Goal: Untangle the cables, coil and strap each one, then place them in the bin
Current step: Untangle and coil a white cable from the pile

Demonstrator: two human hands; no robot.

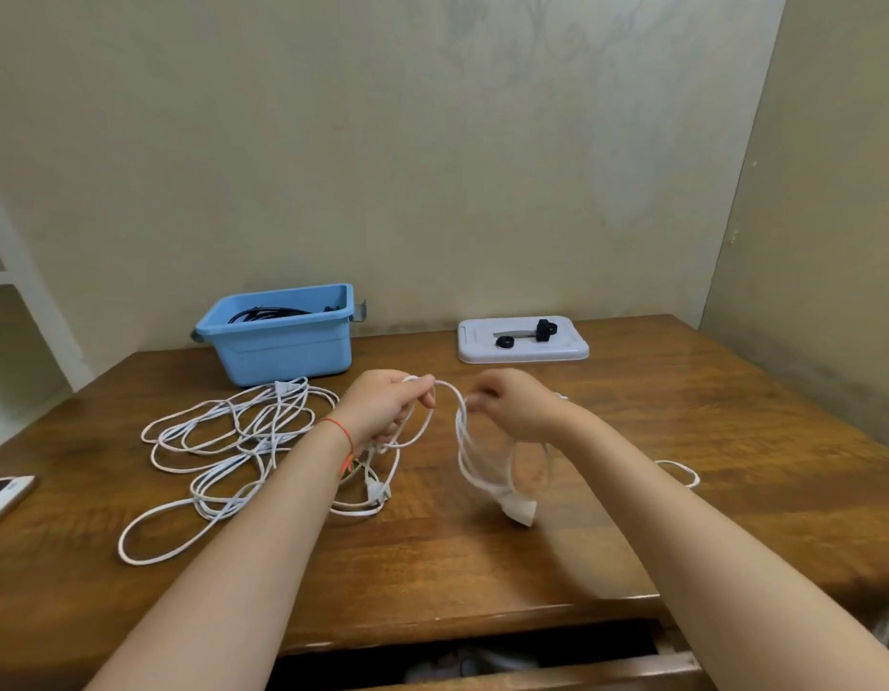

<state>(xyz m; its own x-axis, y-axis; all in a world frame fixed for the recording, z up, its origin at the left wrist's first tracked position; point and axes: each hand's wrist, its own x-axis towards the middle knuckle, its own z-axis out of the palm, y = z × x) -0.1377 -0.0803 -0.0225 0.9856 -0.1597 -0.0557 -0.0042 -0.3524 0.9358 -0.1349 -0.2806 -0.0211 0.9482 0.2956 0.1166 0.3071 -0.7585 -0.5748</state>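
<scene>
A home room, likely a bedroom or study corner. Worn wooden table [631, 441] pushed into a corner; beige wallpaper [432, 142] with faint floral pattern; white shelf [13, 271] at left; phone [3, 493] on table edge; drawer [482, 665] ajar below.

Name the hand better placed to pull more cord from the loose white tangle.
Left. The left hand grips white cord right beside the loose white cable tangle; the right hand pinches hanging white loops farther away.
</scene>
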